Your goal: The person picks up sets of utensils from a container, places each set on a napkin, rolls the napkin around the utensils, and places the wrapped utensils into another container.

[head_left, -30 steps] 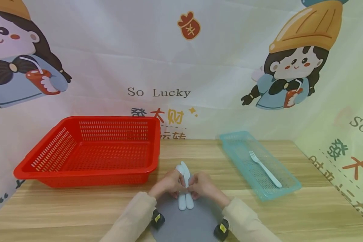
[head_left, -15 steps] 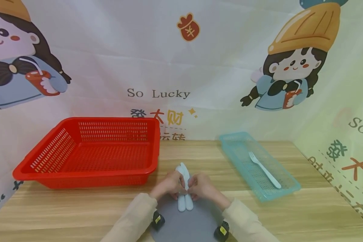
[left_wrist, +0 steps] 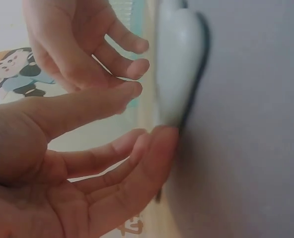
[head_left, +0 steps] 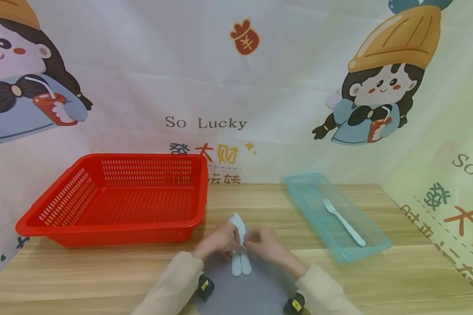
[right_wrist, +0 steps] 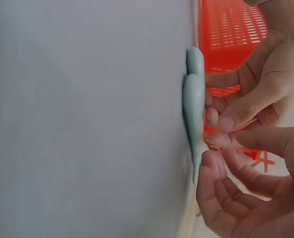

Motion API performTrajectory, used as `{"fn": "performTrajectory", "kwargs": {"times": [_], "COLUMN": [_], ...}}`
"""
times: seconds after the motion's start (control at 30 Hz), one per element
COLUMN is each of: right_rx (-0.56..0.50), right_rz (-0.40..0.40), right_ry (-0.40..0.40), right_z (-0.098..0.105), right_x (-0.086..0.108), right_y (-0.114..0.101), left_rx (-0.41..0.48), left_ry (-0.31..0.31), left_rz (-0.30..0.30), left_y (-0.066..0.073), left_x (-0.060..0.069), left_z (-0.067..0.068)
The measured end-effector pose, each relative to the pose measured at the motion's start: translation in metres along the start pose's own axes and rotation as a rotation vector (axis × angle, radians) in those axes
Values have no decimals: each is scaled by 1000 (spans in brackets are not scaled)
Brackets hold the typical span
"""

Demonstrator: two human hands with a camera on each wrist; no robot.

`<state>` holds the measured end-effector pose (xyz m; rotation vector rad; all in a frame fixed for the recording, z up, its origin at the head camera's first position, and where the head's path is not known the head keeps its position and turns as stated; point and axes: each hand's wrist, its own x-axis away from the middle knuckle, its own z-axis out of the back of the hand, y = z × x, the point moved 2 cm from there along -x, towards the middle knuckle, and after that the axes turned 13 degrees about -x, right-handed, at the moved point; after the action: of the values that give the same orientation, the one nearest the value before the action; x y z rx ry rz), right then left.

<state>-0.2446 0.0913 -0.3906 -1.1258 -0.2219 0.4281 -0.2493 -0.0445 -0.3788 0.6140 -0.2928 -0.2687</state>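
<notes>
Wooden surface [head_left: 319, 273], white cutlery [head_left: 236, 266] on grey mat [head_left: 244, 299] between the hands.
Right hand [head_left: 264, 243] relaxed beside it; left hand [head_left: 220, 239] touching, grip uncertain; edge of red basket [head_left: 118, 228] near left, blue basket [head_left: 364, 253] apart rightward.

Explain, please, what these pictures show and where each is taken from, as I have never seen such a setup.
No robot here: a person works with a bare left hand and right hand. The wide view comes from a head camera; the close-ups come from each wrist, so the surface looks tipped. On a light wood-grain table stand a red plastic mesh basket and a turquoise plastic mesh tray with a white plastic fork inside. A flat grey rounded mat lies under the handles of two pale plastic utensils. Both hands are at these, but neither clearly grips one.
</notes>
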Motion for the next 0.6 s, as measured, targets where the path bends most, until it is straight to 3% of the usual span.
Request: {"fn": "performTrajectory", "kwargs": {"times": [0.13, 0.33, 0.5, 0.6], "right_rx": [8, -42, -37, -60], "right_rz": [60, 97, 114, 135], "right_ry": [-29, -47, -19, -11], "right_z": [7, 21, 34, 44], "right_x": [3, 5, 6, 8], "right_y": [-3, -6, -9, -12], "left_rx": [-37, -84, 8, 94], "left_ry": [33, 74, 56, 68], "left_rz": [-75, -239, -345, -360], "left_y": [2, 9, 21, 29], "left_x": [-1, -9, -16, -19], "left_z": [5, 10, 8, 7]}}
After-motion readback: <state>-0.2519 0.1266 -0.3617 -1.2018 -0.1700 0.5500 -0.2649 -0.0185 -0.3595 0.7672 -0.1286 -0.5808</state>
